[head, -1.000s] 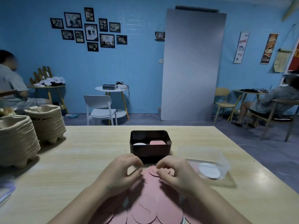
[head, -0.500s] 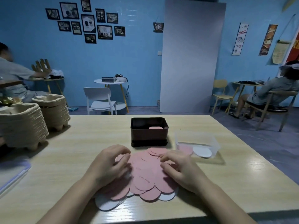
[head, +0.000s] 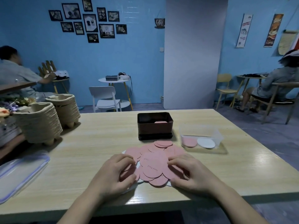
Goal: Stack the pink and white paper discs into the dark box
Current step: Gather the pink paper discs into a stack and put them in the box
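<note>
A spread pile of pink paper discs [head: 153, 165], with white discs [head: 169, 184] showing at its edges, lies on the wooden table [head: 90, 152] in front of me. My left hand [head: 119, 172] holds the pile's left side, with fingers curled over the discs and thumb beneath them. On the right side, my right hand [head: 188, 172] holds the pile the same way. The dark box [head: 155, 129] stands just beyond the pile, apart from both hands, and a pink disc [head: 160, 122] lies inside it.
A clear plastic tub [head: 216, 135] right of the box holds one pink and one white disc. Two stacks of pulp trays [head: 38, 123] stand at the left, with a clear lid [head: 21, 170] near the left edge. People sit at tables far behind.
Both hands have drawn back from the box toward me and moved apart to the pile's two sides. More of the disc pile now shows between them.
</note>
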A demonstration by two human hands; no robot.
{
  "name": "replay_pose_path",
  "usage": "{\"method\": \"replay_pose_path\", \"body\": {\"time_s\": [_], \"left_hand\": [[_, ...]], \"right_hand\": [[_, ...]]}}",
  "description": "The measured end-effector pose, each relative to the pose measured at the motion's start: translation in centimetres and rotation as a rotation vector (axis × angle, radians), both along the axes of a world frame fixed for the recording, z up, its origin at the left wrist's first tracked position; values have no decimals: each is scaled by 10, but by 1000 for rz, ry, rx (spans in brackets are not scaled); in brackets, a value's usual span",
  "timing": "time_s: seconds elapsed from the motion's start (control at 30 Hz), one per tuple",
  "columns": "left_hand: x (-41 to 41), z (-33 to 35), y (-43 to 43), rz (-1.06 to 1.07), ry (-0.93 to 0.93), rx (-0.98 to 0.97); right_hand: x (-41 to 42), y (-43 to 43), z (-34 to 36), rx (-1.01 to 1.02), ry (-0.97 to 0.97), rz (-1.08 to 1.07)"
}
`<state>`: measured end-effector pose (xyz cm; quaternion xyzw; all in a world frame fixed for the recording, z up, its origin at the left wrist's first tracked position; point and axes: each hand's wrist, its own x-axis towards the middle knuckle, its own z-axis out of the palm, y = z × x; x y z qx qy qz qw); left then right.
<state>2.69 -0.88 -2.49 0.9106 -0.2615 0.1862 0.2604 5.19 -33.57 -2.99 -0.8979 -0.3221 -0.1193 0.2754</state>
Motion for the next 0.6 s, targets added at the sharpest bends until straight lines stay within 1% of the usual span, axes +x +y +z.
{"method": "replay_pose_path", "body": {"time_s": [0.17, 0.3, 0.5, 0.6], "left_hand": [[-1, 2, 0, 10, -1, 42], [1, 6, -7, 12, -22, 87], [19, 12, -43, -24, 5, 181], [22, 9, -50, -21, 12, 170]], "right_hand": [[1, -1, 0, 41, 2, -26], [9, 3, 7, 51, 8, -5], [22, 19, 6, 155, -29, -54], [22, 17, 3, 185, -36, -79]]}}
